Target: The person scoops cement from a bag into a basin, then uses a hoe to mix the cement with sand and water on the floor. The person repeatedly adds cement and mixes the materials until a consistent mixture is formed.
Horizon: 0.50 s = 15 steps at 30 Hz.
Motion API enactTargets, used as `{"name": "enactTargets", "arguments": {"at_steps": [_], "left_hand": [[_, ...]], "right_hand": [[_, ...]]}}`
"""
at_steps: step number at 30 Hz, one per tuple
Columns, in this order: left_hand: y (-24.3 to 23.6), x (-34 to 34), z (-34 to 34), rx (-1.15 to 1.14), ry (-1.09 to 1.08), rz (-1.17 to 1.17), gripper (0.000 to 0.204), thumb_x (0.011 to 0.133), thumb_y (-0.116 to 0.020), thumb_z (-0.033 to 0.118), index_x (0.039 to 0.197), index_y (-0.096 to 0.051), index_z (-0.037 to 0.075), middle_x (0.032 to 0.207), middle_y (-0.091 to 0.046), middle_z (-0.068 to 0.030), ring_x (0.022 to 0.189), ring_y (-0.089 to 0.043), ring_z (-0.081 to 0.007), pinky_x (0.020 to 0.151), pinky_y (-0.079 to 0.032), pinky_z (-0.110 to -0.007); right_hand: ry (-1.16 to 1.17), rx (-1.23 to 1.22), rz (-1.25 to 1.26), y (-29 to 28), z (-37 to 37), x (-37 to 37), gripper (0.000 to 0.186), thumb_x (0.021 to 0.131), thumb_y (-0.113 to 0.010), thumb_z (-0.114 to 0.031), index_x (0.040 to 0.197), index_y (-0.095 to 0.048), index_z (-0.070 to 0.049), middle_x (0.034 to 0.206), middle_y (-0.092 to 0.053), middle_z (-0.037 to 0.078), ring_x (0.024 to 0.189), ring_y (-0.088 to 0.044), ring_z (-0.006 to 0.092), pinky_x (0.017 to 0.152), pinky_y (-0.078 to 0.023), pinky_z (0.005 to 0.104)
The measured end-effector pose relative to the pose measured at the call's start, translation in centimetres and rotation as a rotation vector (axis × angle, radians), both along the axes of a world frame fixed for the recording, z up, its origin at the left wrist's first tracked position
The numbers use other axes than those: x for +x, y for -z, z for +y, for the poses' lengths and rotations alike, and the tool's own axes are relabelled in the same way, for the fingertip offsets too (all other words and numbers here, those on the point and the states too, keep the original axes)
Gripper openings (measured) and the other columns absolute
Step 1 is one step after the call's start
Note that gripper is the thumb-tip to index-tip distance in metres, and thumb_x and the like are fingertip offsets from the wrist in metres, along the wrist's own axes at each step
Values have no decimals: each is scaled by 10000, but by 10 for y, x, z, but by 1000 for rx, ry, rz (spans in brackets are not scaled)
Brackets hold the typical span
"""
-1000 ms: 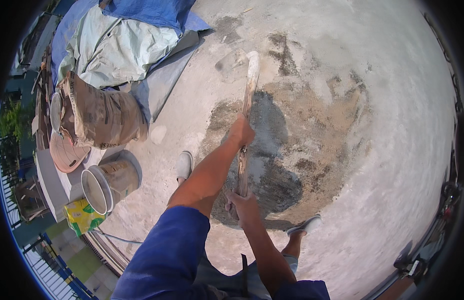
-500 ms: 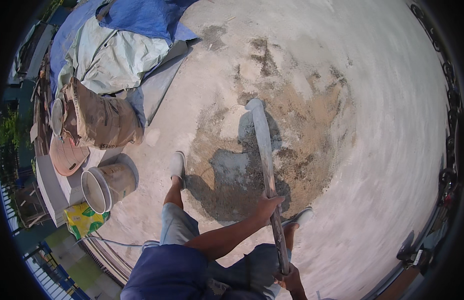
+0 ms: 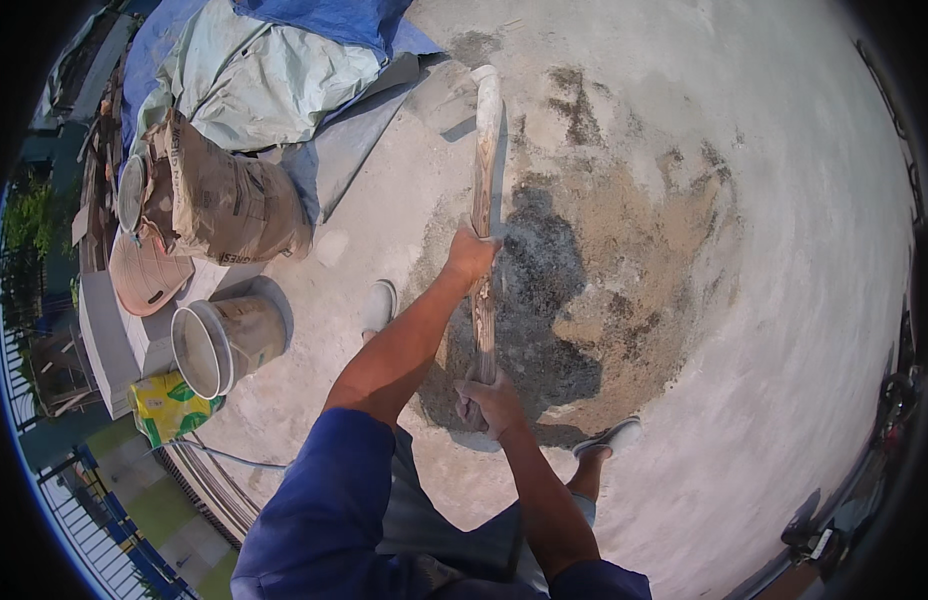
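My left hand (image 3: 472,255) is wrapped round the middle of the worn wooden handle of a hoe (image 3: 485,170). Lower down, my right hand (image 3: 492,402) grips the near end of the same handle. The hoe's pale, caked far end points away from me, beyond the mixing patch; its blade does not show clearly. Under and to the right of the handle spreads a patch of sand and grey powder (image 3: 654,270) on the concrete floor, partly in my shadow. My feet stand apart at its near side.
At the left stand a torn brown paper sack (image 3: 239,205), a pinkish hat-like thing (image 3: 149,275), a whitish bucket (image 3: 246,340) and a yellow-green bag (image 3: 169,405). Blue and pale tarpaulins (image 3: 274,85) lie at the far left. A dark chain-like edging runs along the right.
Both hands have carried the hoe forward and to the left. Its far end has gone from over the patch to beyond it, and my right hand has come up from near my leg.
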State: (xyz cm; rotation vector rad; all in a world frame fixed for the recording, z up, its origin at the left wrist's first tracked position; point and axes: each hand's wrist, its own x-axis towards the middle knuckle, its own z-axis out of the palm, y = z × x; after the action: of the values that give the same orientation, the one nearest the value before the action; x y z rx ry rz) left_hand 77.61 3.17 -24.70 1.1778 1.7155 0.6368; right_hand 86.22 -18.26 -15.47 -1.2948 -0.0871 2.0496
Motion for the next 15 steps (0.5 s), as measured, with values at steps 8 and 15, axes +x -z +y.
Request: {"name": "enactTargets", "arguments": {"at_steps": [8, 15], "left_hand": [[45, -16, -53, -405, -110, -271, 345, 847, -710, 128, 1084, -546, -61, 826, -611, -120, 622, -613, -239, 558, -510, -392], [6, 59, -131, -673, -316, -568, 263, 847, -730, 162, 1007, -569, 30, 688, -559, -42, 572, -573, -178, 479, -477, -349]], "right_hand": [[-363, -135, -404, -37, -19, 23, 321, 803, -731, -119, 990, -494, -9, 686, -577, 46, 506, -597, 142, 437, -462, 289], [-448, -174, -464, -72, -191, 107, 406, 761, -778, -234, 987, -541, 4, 744, -648, 117, 604, -652, 211, 533, -504, 350]]}}
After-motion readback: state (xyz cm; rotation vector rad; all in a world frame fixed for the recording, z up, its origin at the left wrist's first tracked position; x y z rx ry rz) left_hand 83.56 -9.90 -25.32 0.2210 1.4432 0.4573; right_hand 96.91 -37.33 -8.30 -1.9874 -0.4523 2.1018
